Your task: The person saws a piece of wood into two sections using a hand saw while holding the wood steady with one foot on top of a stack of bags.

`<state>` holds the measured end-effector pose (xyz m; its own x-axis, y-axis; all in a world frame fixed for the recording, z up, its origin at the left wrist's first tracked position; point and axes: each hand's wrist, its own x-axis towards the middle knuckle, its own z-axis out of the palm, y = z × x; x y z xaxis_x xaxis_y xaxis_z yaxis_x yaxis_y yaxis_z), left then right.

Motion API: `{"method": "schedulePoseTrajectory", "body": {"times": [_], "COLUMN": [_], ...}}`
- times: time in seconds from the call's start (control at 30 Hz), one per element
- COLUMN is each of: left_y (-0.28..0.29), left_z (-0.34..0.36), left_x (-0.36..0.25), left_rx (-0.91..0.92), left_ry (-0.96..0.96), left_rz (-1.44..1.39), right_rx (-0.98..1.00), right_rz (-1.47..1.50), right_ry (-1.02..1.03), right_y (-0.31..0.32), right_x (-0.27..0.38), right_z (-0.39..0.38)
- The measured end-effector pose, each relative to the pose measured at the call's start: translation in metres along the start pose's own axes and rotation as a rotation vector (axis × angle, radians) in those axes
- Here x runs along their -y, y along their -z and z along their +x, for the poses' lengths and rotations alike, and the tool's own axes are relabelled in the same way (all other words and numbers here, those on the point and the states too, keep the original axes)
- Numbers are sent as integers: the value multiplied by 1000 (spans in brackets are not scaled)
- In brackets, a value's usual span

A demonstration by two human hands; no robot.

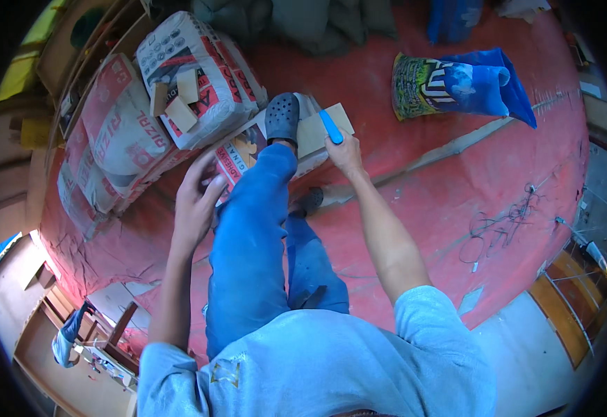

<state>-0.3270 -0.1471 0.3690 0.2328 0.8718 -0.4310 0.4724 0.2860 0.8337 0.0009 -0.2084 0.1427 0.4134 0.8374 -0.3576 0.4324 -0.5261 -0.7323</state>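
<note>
My right hand (343,148) is closed around the blue handle (330,125) of a tool, over a pale square board (312,136) on a red-and-white paper sack (236,158). The tool's working end is not clear. My left foot, in a dark perforated clog (282,115), rests on the sack beside the board. My left hand (202,184) is left of my raised left leg, near the sack's edge, its fingers apart and slightly curved, with nothing visible in them.
Stacked sacks (122,121) stand left, small wood blocks (182,97) on the top one. A blue bag (456,87) lies right on the red sheet (407,229), near tangled wire (498,229). Dark bundles (317,21) sit beyond. Another person (67,340) is far lower left.
</note>
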Motion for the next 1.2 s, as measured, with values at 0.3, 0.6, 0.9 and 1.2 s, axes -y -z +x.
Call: {"method": "schedulePoseTrajectory", "body": {"times": [0.3, 0.6, 0.9, 1.2], "left_y": [-187, -255, -233, -256], "left_z": [238, 263, 251, 261], "left_x": [118, 180, 173, 190], "left_rx": [457, 439, 469, 338], "left_ry": [-480, -652, -606, -745], "left_rz": [1208, 1430, 1349, 1343], "right_rx": [-8, 38, 177, 26], "right_rz": [124, -16, -108, -15], "right_ry": [0, -55, -343, -37], "right_y": [-20, 14, 144, -34], "right_x": [28, 30, 89, 19], "right_z": [-2, -22, -212, 43]}}
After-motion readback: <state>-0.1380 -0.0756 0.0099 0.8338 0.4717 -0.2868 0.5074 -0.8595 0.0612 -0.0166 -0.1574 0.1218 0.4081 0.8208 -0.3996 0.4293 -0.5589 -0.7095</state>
